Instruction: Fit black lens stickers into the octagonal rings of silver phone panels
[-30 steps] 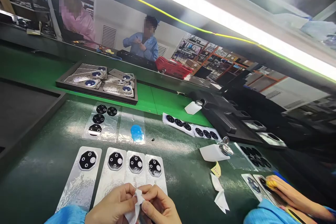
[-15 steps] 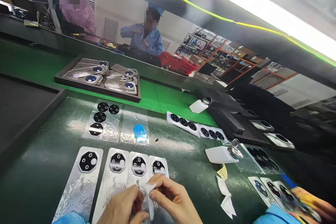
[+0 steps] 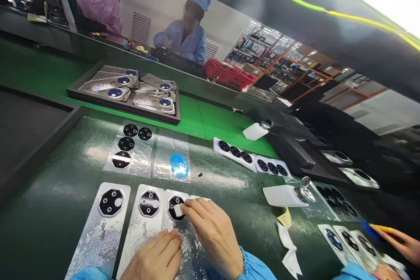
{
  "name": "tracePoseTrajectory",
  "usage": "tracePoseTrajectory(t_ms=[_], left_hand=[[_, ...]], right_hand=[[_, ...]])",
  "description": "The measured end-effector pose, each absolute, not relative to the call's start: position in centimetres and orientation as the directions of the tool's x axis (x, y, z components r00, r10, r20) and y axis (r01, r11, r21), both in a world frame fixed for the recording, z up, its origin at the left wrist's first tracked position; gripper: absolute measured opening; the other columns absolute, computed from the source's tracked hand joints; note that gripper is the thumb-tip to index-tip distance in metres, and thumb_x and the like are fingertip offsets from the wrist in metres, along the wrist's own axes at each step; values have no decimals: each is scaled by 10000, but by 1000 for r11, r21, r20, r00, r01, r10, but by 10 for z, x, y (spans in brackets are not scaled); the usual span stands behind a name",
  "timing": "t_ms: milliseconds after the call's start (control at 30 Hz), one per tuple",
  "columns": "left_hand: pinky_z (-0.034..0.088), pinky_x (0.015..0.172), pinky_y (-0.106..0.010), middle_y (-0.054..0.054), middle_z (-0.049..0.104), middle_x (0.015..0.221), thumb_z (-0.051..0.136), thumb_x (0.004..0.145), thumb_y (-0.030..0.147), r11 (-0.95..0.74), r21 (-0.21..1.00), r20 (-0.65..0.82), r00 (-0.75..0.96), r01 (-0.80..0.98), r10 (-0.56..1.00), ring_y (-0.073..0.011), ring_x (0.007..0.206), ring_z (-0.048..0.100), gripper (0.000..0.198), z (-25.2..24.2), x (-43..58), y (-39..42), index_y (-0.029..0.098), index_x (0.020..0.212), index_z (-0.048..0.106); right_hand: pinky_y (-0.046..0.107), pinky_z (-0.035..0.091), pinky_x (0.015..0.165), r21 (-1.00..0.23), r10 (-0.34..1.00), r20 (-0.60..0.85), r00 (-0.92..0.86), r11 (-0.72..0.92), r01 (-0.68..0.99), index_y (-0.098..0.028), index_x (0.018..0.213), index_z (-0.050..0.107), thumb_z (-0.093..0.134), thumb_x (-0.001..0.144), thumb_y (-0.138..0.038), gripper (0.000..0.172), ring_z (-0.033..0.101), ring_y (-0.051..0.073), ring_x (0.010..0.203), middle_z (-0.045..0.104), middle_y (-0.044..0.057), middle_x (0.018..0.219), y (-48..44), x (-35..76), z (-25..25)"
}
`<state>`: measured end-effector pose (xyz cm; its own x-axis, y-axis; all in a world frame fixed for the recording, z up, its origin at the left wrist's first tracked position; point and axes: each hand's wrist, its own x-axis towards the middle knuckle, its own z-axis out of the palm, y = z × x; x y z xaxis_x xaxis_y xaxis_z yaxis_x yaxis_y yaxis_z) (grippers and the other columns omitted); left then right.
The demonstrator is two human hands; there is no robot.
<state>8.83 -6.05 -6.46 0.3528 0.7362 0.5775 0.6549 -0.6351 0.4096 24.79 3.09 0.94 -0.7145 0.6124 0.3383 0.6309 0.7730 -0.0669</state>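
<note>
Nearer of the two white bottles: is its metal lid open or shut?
Open: the round lid stands raised above the metal top of the nearer white bottle.

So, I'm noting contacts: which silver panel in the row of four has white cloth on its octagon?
The third panel from the left: the right hand holds white cloth there. The first two octagons are uncovered; the hand hides the fourth.

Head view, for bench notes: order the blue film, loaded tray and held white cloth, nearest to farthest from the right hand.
1. Held white cloth, in the right hand.
2. Blue film, ahead, slightly left.
3. Loaded tray, farther back, left.
</note>
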Motion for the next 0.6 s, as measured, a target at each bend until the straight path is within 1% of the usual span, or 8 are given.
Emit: tracePoseTrajectory(t_ms=[200,433,600], left_hand=[[545,994,-345,-104,749,1083,370,944,39,-629,433,563,351,646,748,-222,1098,691,312,-62,87,-60,115,1124,613],[511,1030,-336,-93,741,1104,354,974,64,-615,458,546,344,641,764,-216,1117,676,307,-66,89,-61,120,1117,619],[512,1026,-342,-93,743,1097,348,984,70,-610,470,555,323,638,766,-218,1117,675,306,-71,91,-64,123,1101,626]], right_hand=[[307,359,672,-27,588,348,-730,785,619,-161,969,624,415,981,-52,237,573,170,759,678,57,861,31,245,10],[333,322,627,39,545,351,-762,804,593,-156,929,627,294,1001,-35,362,523,178,709,666,69,830,33,239,11],[342,288,607,102,530,326,-783,804,586,-159,884,619,289,991,-16,375,496,186,688,636,64,789,31,237,16]])
